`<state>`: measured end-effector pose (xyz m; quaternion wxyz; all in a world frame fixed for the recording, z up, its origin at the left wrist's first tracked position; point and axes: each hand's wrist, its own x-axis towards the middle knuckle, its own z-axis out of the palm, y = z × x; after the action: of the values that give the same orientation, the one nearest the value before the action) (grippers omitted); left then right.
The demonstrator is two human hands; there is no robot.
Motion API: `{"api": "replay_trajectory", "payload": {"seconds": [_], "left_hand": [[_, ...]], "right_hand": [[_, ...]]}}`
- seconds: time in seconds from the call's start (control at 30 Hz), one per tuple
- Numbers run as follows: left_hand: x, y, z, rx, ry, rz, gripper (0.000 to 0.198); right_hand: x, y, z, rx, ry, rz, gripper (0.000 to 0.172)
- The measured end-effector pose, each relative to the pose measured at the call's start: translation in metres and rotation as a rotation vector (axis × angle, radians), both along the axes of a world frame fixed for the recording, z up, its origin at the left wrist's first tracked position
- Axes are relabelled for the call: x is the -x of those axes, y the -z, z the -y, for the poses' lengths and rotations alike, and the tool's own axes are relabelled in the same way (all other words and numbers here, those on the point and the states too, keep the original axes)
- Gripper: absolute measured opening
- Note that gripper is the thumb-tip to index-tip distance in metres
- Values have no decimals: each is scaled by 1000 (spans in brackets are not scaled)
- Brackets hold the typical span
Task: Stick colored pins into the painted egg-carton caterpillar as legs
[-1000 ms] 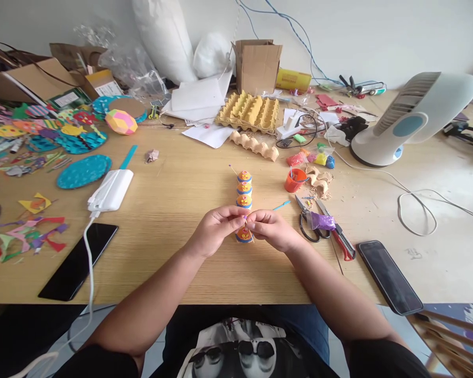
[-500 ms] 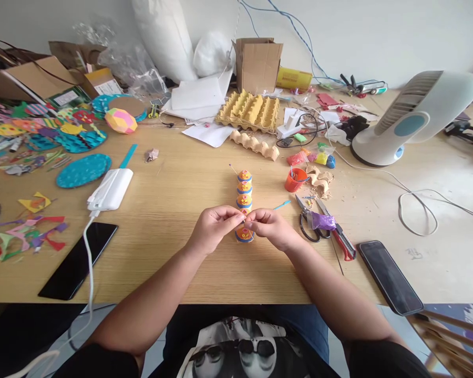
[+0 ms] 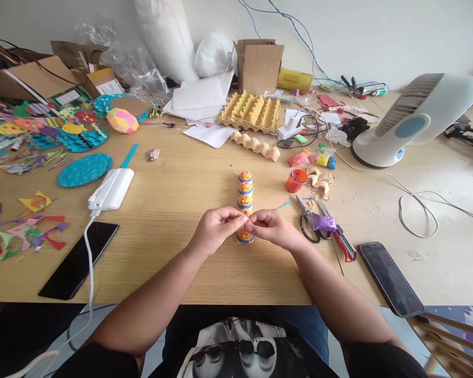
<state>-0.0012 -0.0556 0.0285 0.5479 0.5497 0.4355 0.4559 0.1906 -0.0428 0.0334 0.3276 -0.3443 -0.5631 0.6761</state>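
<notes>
A caterpillar made of painted egg-carton cups, orange-yellow with blue lower edges, runs in a line away from me on the table. At its far end sticks up a thin stick with a small purple tip. Over the near cups, my left hand and my right hand meet, fingertips pinched together. Between them is a thin pale piece, too small to name; the fingers hide most of it. Both hands cover part of the caterpillar's near section.
To the right are an orange cup, scissors, a red cutter, a purple clay packet and a phone. A white fan stands behind. At left lie a power bank and a black phone.
Both hands stay together over the near cups with only slight finger movement. The view has shifted very slightly; nothing on the table has been moved.
</notes>
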Motion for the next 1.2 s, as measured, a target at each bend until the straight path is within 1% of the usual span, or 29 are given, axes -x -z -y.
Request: {"api": "replay_trajectory", "payload": {"seconds": [0.07,0.2,0.27,0.37,0.43,0.5,0.6,0.7,0.73,0.8,0.93,1.0,1.07,1.13,1.2], "left_hand": [[1,0,-1,22,15,23,28],[1,2,-2,109,-20,95,35],[0,2,-1,99,-9,64,33],[-1,2,0,84,75,-12,30],[-2,2,1,82,99,-58,28],[-2,2,2,73,88,-81,28],[-2,3,2,71,90,-89,27],[-4,4,1,91,95,-71,27],[-4,4,0,99,82,-48,28],[-3,4,-3,128,17,31,31],[8,-2,-16,277,-220,264,32],[16,-4,-25,346,-309,339,33],[21,-4,-35,385,-361,406,32],[22,1,-49,439,-376,431,32],[19,8,-66,445,-371,338,35]], "right_hand": [[-2,-2,-1,-14,23,5,34],[-3,-4,-2,-26,176,-57,31],[-2,-3,-3,-15,219,-95,30],[-1,-1,-3,-1,273,-116,31],[0,0,-3,9,300,-113,32],[1,-1,-3,22,299,-111,32],[0,-2,-3,32,250,-125,32],[-2,-2,-5,9,209,-118,31],[-3,-1,-7,-1,224,-106,32],[-7,1,-13,-4,317,-85,33],[-13,2,-29,96,622,-145,33],[-13,2,-40,122,706,-167,34],[-10,3,-54,87,751,-137,33],[-6,7,-72,17,811,-62,31],[-1,16,-91,-60,894,30,29]]}}
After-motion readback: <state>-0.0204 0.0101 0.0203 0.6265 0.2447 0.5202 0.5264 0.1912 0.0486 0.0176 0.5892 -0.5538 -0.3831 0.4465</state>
